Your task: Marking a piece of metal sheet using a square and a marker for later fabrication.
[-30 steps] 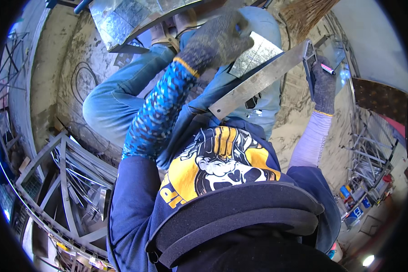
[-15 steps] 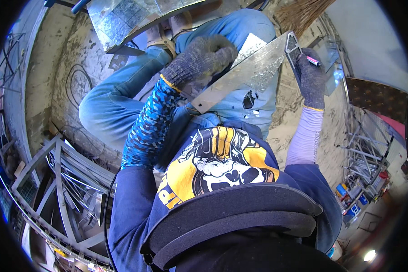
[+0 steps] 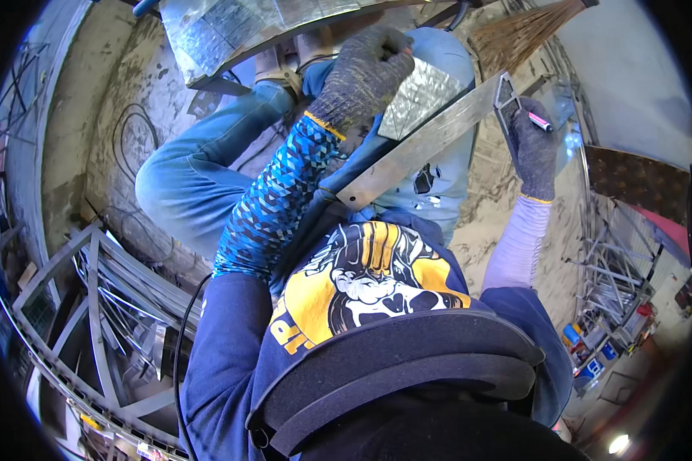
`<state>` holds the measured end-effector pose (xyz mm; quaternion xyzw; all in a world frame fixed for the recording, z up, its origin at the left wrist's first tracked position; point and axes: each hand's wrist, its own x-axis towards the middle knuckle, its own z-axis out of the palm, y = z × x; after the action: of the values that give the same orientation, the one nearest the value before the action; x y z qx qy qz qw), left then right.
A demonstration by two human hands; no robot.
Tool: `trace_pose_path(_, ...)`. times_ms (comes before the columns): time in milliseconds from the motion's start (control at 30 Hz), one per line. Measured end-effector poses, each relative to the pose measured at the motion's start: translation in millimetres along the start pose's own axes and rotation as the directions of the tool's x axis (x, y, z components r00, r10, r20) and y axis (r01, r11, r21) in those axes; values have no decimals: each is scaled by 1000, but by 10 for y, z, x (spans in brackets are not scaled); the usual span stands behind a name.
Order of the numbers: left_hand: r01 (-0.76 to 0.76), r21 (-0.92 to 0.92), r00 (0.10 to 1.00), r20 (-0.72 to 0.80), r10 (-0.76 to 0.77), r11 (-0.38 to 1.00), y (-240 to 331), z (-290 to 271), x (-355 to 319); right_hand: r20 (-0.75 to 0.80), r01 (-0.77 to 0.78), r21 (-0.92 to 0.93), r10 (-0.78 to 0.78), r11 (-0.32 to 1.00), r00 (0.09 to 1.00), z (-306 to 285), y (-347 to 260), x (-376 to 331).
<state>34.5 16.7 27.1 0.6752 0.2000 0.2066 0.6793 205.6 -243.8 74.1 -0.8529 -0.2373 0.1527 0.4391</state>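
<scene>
Over the last second I watched the metal section [image 3: 430, 142] swing up and inward: its far end climbed toward the top of the view and settled just in front of the right hand [image 3: 532, 150]. That hand was curled around a pink-capped marker [image 3: 539, 121], pinching it with the tip close to the section's open end; whether tip and metal actually touched I couldn't tell, the fisheye bends that corner badly. The left hand [image 3: 361, 73] had slid up with the piece and now lay fingers together, pressed down on the foil-faced sheet [image 3: 419, 96] resting over the section on the lap. The near end of the section sat against the blue sleeve [image 3: 273, 207]. I judged the shift as lining the end up for marking, with the left hand steadying it.
</scene>
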Motion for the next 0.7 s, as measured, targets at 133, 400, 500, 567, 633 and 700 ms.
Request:
trace_pose_path(133,-46,-76,970,-240,27,996,-116,165,-17,31,94,-134,-90,987,995,124,-368,192)
trace_pose_path(400,0,-473,985,-153,-82,881,-56,133,-145,179,74,-19,-69,997,981,199,-325,603)
trace_pose_path(500,238,-313,968,3,-250,919,49,-80,-336,143,-55,76,44,996,989,230,-339,562)
trace_pose_path(567,260,-295,965,112,-237,919,-49,-139,-432,160,-53,78,40,996,986,282,-412,568)
trace_pose_path(633,129,25,961,244,-131,991,36,-124,-431,157,-58,67,47,996,986,266,-434,559)
trace_pose_path(700,239,-6,938,261,-229,971,76,-102,-423,124,66,-11,-64,998,990,284,-434,605)
